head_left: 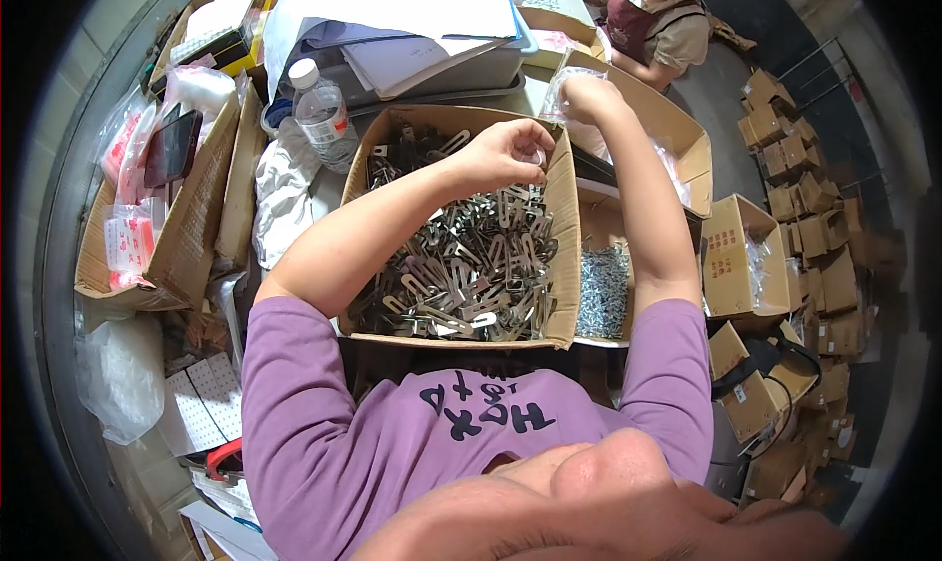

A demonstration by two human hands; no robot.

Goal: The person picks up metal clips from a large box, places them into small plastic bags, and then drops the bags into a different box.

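My left hand is over the far right part of an open cardboard box. Its fingers curl in toward the thumb, and whatever they pinch is too small to make out. Under it, the box is filled with many flat slotted metal clips. Farther right and away, my right hand is closed at a clear plastic bag, by the far end of a longer cardboard box. The fingertips of that hand are mostly hidden behind its back.
Small screws fill a box right of the clips. A plastic bottle stands left, beside a white cloth. Papers lie on a grey bin. A phone rests on a left box. Another person sits far right, near stacked cartons.
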